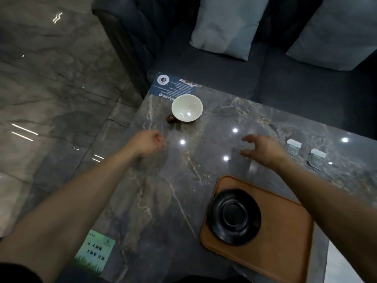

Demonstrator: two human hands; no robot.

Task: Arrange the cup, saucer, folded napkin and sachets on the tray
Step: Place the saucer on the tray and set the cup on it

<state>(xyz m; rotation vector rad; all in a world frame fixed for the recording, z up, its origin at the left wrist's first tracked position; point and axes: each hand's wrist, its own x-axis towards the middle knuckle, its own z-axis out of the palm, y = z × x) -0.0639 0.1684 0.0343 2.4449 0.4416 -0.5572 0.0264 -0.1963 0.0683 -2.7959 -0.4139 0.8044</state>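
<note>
On the near right part of the tabletop point(214, 123) sat one brown tray point(285, 231), holding one black saucer point(234, 216) at its left end; the rest of the tray's surface was bare or hidden under the right forearm. One cup point(187, 107), white inside with a dark brown handle, stood empty at the far left of the tabletop, just beside a blue printed card point(173, 85). Two pale sachets point(293, 149) lay side by side at the right edge, well apart from the cup. One green printed card point(95, 252) lay at the near left corner. Left hand point(148, 144) hovered over the tabletop below the cup, fingers curled loosely inward, holding nothing. Right hand point(263, 149) hovered beyond the tray, left of the sachets, fingers spread apart and empty. Two light cushions point(226, 25) rested on a dark sofa point(224, 70) behind the tabletop.
</note>
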